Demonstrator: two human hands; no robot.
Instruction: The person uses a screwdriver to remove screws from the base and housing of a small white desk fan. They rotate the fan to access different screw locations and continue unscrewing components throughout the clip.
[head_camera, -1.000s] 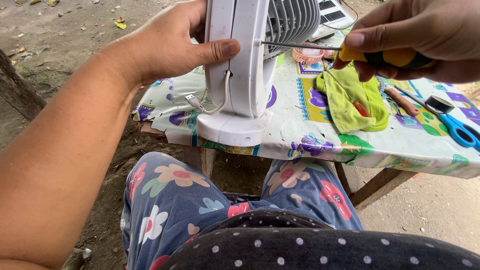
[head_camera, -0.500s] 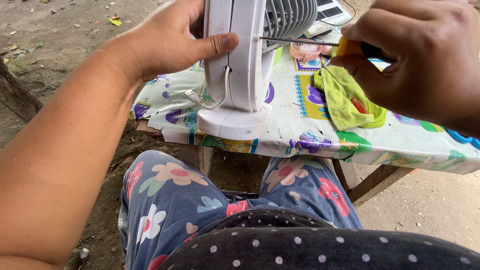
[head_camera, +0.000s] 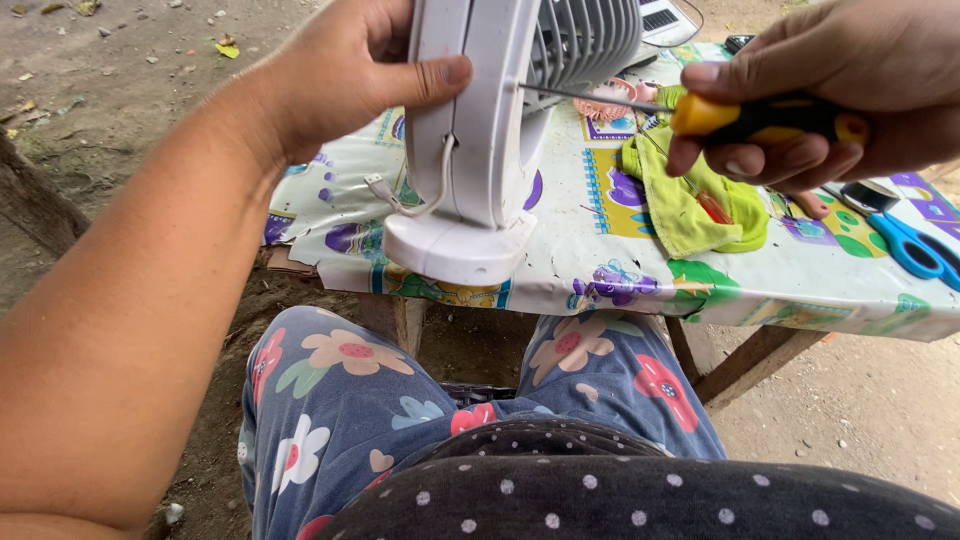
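Gripping fan (head_camera: 480, 150) tight, left hand (head_camera: 340, 75); right hand (head_camera: 810, 90) closed around screwdriver (head_camera: 740, 118), whose tip may slip off the fan, scratching it.

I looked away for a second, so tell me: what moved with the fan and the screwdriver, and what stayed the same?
Little changed. The right hand shifted a bit around the screwdriver handle, a second ago partly covering it, but kept its grip, tip at the white fan. The left hand stayed clamped on the fan's rim. The fan's base on the table edge, the green cloth and the blue scissors stayed put.
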